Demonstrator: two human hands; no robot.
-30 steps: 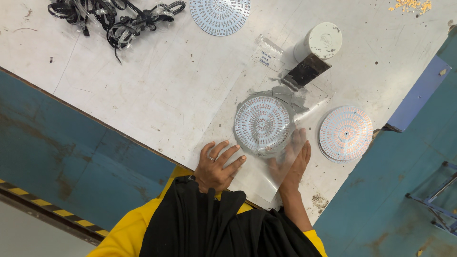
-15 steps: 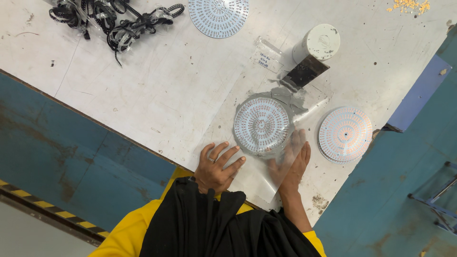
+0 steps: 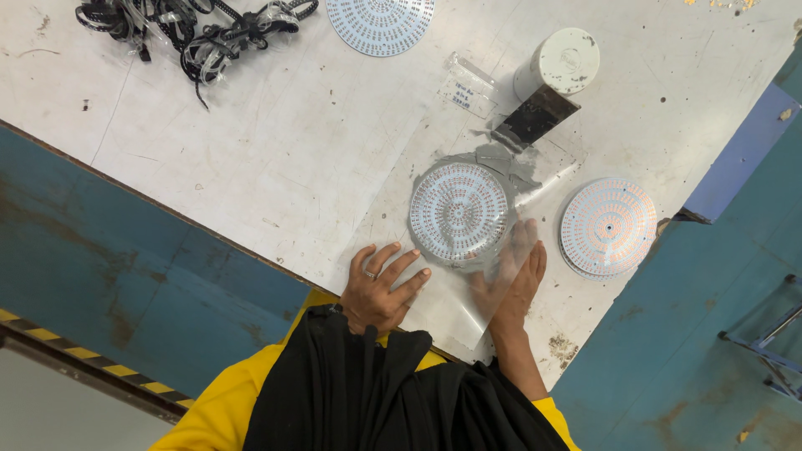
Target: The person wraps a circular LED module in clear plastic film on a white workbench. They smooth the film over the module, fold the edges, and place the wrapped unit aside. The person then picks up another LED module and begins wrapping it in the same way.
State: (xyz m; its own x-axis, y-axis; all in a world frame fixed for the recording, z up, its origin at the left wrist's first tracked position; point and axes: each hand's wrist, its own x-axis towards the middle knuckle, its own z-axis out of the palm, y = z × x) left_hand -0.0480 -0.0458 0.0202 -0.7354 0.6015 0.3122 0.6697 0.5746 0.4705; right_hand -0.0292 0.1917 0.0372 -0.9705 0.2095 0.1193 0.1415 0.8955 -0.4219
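- Worn white bench top (image 3: pixel 251 159), scuffed and spotted, with a blue floor beyond its edges; all places below are given relative to the round white LED disc (image 3: pixel 459 210) at the middle of the bench.
- Your left hand (image 3: pixel 382 286) lies flat on the bench just beside the disc's near-left edge, fingers spread wide, gripping nothing. A ring shows on one finger.
- Your right hand (image 3: pixel 511 284) lies flat at the disc's near-right edge, seen through a clear plastic sheet (image 3: pixel 468 309). Whether it is under the film or inside a sleeve, you cannot tell; it pinches nothing visibly.
- The clear sheet runs from beyond the disc towards you; the disc appears to sit on or within it.
- Change from the frames a second and half a second ago: none worth logging. Both hands and the disc hold the same places, so this reads as a steady pause, with the disc pressed or settled, not being lifted.
- Right of the disc, well apart: a second disc (image 3: pixel 607 225) with a pinkish tint.
- Beyond the disc: a white cylinder (image 3: pixel 558 65) with a dark plate (image 3: pixel 535 117) at its foot, and a small clear bag (image 3: pixel 468 88).
- Far beyond: a third disc (image 3: pixel 381 21) at the bench edge, and a black cable bundle (image 3: pixel 184 29) far left.
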